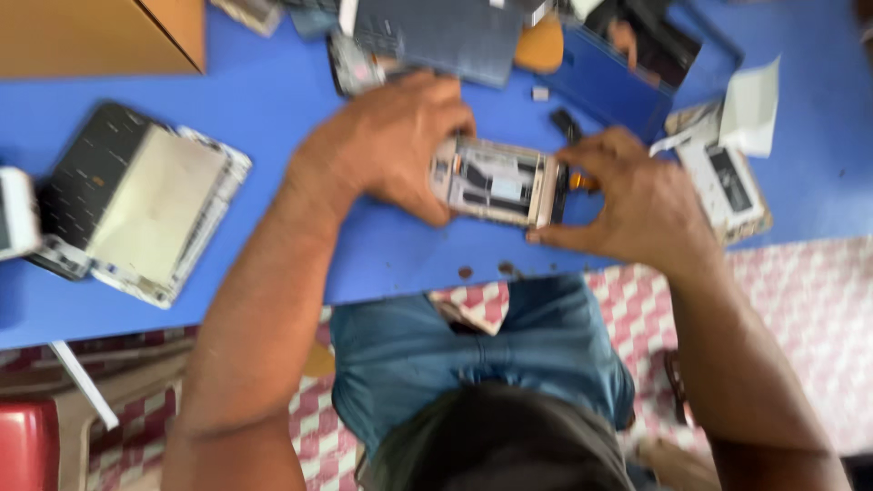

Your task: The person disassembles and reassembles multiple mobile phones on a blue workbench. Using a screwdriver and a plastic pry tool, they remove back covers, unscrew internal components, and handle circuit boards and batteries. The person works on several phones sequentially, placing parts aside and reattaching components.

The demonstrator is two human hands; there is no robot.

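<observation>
The opened, pale metal phone frame (496, 180) shows dull silvery plates inside. The smooth blue matt tabletop (273, 109) carries a brown cardboard box (100, 36) and white creased paper (750, 105).

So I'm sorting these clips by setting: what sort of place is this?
Probably a phone repair bench. Both hands, left hand and right hand, hold an opened phone over a blue table strewn with a dismantled tablet and other device parts.

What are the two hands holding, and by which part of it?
Both hold one opened phone above the blue table. The left hand grips its left end, the right hand its right end, fingertips on the edges.
</observation>
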